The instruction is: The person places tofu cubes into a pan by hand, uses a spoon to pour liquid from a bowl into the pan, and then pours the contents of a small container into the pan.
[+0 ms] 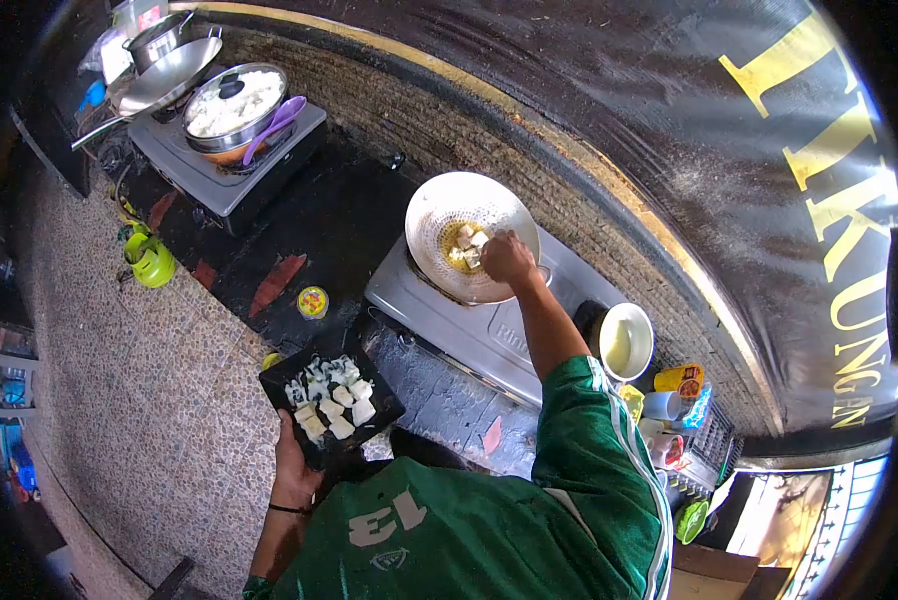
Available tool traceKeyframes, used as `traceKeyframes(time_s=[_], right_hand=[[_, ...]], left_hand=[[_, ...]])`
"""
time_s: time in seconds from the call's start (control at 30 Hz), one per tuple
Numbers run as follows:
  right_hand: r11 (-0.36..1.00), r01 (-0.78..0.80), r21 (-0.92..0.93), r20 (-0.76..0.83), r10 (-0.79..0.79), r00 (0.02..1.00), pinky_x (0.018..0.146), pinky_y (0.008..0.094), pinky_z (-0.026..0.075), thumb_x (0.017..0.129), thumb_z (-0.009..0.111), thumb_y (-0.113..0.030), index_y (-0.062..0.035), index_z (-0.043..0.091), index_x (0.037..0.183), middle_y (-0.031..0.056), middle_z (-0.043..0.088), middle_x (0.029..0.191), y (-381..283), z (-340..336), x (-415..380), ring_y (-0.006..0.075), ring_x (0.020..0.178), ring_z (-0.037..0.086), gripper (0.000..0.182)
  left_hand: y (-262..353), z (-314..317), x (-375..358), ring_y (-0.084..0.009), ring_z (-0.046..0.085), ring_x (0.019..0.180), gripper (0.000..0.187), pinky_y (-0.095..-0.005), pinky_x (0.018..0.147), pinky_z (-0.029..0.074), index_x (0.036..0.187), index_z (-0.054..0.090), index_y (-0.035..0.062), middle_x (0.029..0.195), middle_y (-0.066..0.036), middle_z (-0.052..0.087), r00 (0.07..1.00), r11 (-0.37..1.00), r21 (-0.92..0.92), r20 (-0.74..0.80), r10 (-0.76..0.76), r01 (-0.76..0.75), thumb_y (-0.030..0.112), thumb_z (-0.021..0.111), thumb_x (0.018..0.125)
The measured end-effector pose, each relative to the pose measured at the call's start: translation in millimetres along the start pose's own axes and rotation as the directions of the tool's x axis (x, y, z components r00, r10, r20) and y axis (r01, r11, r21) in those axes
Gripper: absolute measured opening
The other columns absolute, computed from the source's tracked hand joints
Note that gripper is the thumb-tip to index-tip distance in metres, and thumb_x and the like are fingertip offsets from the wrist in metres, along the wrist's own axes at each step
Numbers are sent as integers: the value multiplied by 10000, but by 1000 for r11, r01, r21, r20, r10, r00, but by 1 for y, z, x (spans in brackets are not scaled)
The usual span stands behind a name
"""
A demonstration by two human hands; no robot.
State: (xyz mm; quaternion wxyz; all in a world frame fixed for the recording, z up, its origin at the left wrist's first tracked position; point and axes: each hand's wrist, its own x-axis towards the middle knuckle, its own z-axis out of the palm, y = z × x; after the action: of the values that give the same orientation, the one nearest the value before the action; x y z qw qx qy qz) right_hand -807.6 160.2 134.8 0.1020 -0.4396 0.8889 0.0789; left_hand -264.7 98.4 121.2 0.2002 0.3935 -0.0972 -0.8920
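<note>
My left hand (294, 468) grips the near edge of a black square plate (314, 452), held low at the left of my body. On the plate lie several white tofu-like pieces (341, 428), with a smear of white batter at the far side. My right hand (510, 260) is over the right side of a wok (432, 212), its fingers curled and closed. What the fingertips hold, if anything, is hidden. Several white pieces (466, 246) sit in yellowish oil at the wok's bottom, close to my fingers. The wok rests on a grey gas stove (401, 285).
A white pot (627, 342) stands on the stove's right end. Beyond it are packets and a cup (661, 405). At the far left, a second stove (219, 196) bears a lidded pan (231, 135) with a purple spoon (274, 130). A green gas cylinder (151, 262) is below.
</note>
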Motion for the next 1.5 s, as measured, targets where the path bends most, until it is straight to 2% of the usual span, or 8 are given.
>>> traceKeyframes(time_s=[0.17, 0.27, 0.37, 0.43, 0.57, 0.63, 1.13, 1.5], right_hand=[[999, -6, 39, 25, 5, 1000, 1047, 522, 590, 963, 598, -248, -61, 801, 1152, 199, 742, 1298, 0, 11, 9, 433, 1314, 639, 334], [997, 55, 45, -49, -53, 997, 1090, 504, 545, 978, 585, -299, -99, 824, 1019, 169, 772, 1219, 5, 22, 18, 411, 1209, 686, 314], [993, -52, 105, -41, 56, 998, 1072, 504, 555, 949, 631, -342, -108, 833, 1052, 179, 772, 1221, -6, 0, 7, 407, 1200, 697, 326], [991, -64, 113, 96, 53, 994, 1055, 502, 568, 932, 673, -414, -118, 837, 1086, 172, 770, 1248, -3, -5, 11, 399, 1224, 693, 373], [991, -82, 104, 20, 81, 997, 1043, 497, 577, 909, 720, -428, -130, 836, 1114, 180, 776, 1230, -17, -7, 2, 378, 1243, 692, 380], [983, -157, 93, 45, 153, 987, 1065, 499, 578, 922, 755, -451, -86, 807, 1197, 179, 747, 1331, -28, -16, -1, 395, 1310, 658, 461], [972, -231, 46, 98, 225, 969, 1059, 440, 581, 962, 663, -305, -85, 806, 1224, 200, 735, 1348, -56, -28, 10, 344, 1288, 699, 371], [971, -234, 55, 100, 227, 969, 1047, 448, 585, 956, 727, -442, -69, 820, 1173, 175, 763, 1286, -54, -50, 2, 345, 1285, 690, 442]], left_hand=[[0, -7, 1, -304, 675, 1291, 702, -478, 1104, 563, 1517, 558, 56, 1449, -129, 672, 1000, 1000, 18, -5, 8, -8, 623, 391, 1137], [1, -8, 0, -298, 676, 1290, 688, -479, 1096, 568, 1514, 562, 64, 1446, -120, 674, 999, 1000, 5, -35, 0, 1, 616, 396, 1139], [2, -8, 0, -291, 676, 1289, 676, -470, 1097, 567, 1512, 565, 72, 1442, -111, 678, 1000, 1000, -14, -28, 11, -11, 611, 393, 1141], [3, -8, 0, -289, 675, 1291, 672, -467, 1099, 566, 1512, 566, 73, 1442, -108, 679, 1000, 1000, -11, -21, 15, -15, 608, 391, 1143], [5, -7, -1, -285, 670, 1299, 666, -464, 1111, 557, 1516, 561, 75, 1448, -107, 675, 1000, 1000, -21, -21, 10, -10, 601, 383, 1148], [5, -10, 0, -286, 668, 1303, 669, -465, 1118, 552, 1524, 555, 76, 1455, -108, 671, 1000, 1000, -25, -16, 4, -4, 601, 380, 1148], [9, -13, -9, -303, 645, 1343, 698, -484, 1148, 527, 1547, 531, 71, 1494, -122, 648, 999, 998, -51, 16, 32, -32, 619, 391, 1137], [16, -8, -15, -296, 671, 1299, 696, -477, 1124, 547, 1529, 550, 73, 1458, -120, 670, 999, 998, -43, -3, 36, -36, 625, 398, 1133]])
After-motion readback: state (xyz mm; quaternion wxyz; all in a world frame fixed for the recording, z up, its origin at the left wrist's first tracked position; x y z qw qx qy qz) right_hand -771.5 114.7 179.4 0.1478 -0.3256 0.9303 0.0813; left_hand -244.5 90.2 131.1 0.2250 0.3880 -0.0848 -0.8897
